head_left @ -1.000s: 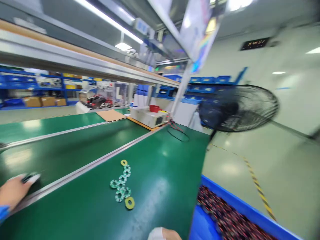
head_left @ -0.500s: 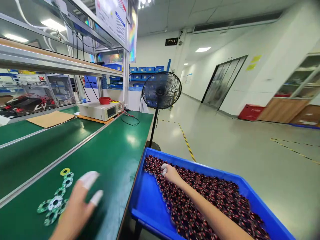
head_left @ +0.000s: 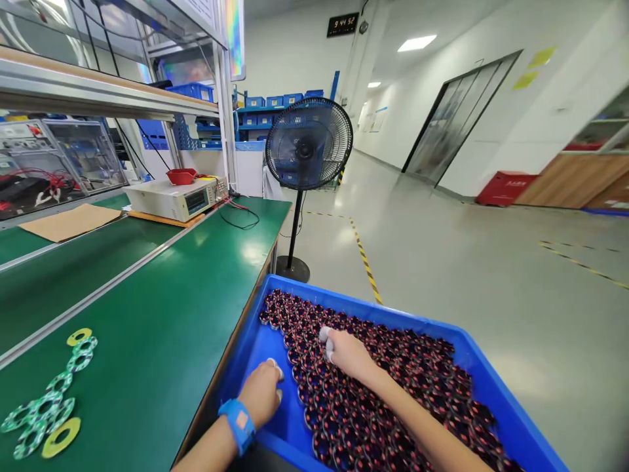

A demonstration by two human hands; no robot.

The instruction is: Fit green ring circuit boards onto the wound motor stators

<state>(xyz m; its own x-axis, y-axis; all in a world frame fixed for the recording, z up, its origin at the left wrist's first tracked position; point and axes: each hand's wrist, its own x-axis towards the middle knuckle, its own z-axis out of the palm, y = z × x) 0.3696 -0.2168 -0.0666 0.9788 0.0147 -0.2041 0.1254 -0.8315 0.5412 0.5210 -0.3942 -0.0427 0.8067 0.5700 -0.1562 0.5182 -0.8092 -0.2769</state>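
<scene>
Both my hands are inside a blue bin point(head_left: 484, 377) filled with several small dark coils wound with red wire point(head_left: 393, 387). My left hand point(head_left: 263, 393), with a blue wrist strap and white finger cots, rests curled on the bin's bare blue floor at the edge of the coil pile. My right hand point(head_left: 344, 351) lies on top of the coils with its cot-covered fingertips pinched together; what they hold, if anything, is hidden.
A green bench point(head_left: 171, 308) lies to the left, with green ring-shaped boards and yellow rings point(head_left: 46, 410) near its front. A white instrument point(head_left: 174, 196) and cardboard sheet point(head_left: 63, 221) sit farther back. A standing fan point(head_left: 308, 144) stands on the floor beyond the bin.
My left hand has moved from over the green bench into the blue bin. My right hand stays on the coils. The view has turned further right and down.
</scene>
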